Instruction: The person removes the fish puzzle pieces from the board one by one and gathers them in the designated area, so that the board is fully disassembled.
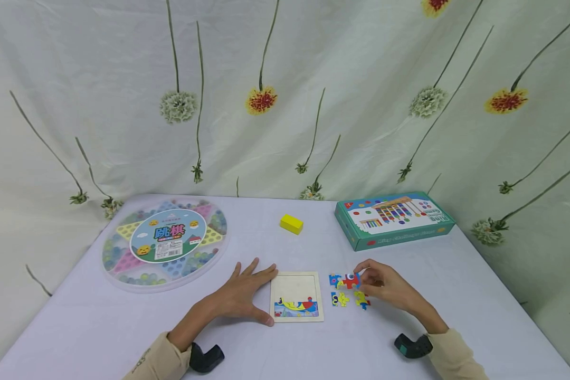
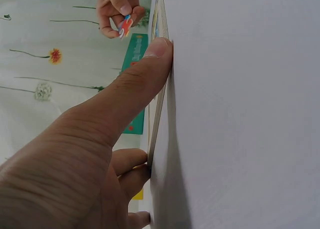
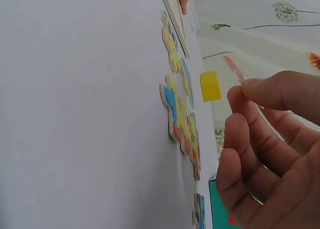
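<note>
A square wooden puzzle tray [image 1: 294,287] lies on the table, its bottom part filled with a colourful picture and its upper part bare wood. My left hand [image 1: 244,292] is spread along the tray's left side, fingertips at the upper left and thumb by the lower left corner. In the left wrist view the thumb [image 2: 157,48] rests against the tray's edge. My right hand [image 1: 387,285] pinches a red puzzle piece [image 3: 232,66] between thumb and index finger, raised above the table. Several loose yellow and blue puzzle pieces [image 1: 340,299] lie beneath and beside it.
A yellow block [image 1: 292,224] sits behind the tray. At the back right is a green game box [image 1: 394,219]; at the left lies a round, clear-lidded Chinese checkers set [image 1: 166,243] with marbles. A flowered cloth [image 1: 285,105] hangs behind the white table [image 1: 285,353].
</note>
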### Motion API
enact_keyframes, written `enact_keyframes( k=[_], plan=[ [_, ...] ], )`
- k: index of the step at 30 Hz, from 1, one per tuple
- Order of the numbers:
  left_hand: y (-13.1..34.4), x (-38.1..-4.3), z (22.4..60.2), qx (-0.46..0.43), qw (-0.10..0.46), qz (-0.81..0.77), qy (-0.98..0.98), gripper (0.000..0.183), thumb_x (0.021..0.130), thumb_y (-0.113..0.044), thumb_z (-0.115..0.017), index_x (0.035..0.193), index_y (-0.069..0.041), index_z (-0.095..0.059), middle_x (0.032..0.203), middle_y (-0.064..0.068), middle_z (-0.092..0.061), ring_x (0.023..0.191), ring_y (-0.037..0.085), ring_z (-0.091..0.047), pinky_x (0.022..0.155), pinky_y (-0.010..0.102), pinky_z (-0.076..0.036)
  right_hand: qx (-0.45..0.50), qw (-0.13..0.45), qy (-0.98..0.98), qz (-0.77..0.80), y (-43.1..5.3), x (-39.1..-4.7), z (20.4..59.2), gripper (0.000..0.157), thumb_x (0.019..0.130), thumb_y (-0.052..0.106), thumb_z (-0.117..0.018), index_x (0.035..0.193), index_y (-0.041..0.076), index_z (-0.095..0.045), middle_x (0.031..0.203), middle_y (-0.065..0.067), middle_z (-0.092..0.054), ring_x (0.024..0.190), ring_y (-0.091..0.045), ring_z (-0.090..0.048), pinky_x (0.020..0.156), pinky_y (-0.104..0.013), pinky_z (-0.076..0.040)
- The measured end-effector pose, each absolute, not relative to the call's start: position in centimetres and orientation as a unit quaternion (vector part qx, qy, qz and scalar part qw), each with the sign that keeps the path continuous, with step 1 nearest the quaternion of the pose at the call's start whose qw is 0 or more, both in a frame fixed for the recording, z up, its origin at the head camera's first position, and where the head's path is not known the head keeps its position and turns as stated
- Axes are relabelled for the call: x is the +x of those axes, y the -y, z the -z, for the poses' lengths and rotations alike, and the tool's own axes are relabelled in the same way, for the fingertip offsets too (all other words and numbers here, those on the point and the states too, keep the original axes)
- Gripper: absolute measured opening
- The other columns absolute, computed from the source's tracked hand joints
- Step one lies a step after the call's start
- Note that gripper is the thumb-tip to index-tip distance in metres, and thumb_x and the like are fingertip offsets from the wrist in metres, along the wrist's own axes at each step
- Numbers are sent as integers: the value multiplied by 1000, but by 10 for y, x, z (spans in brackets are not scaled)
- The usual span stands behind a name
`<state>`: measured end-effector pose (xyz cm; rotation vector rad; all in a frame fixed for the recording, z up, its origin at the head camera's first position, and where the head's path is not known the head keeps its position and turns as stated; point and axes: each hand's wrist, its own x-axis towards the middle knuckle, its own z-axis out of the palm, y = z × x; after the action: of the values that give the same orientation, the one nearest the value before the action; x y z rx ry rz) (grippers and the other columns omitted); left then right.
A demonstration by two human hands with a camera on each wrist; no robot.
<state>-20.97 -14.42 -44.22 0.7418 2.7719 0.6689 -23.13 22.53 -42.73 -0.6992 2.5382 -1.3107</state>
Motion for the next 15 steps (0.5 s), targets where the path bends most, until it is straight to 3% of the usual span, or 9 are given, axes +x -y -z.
enact_keyframes(
  k=[6,15],
  plan=[
    [144,-209,442,247,99,-225,-937,107,61,-60,-81,148,-15,-37,156,-2,-30,147,36,-5,113,62,5,-222,107,-857,453,-237,-229,429,31,86,3,-65,115,1,-54,85,-8,-63,75,-14,-60,72,-22,-51],
    [144,-210,443,247,99,-227,-937,107,61,-60,-81,148,-15,-38,156,-2,-30,147,36,-6,113,62,6,-211,108,-856,459,-248,-225,429,32,87,5,-65,116,-1,-54,82,-8,-61,73,-12,-58,70,-22,-48]
  ],
)
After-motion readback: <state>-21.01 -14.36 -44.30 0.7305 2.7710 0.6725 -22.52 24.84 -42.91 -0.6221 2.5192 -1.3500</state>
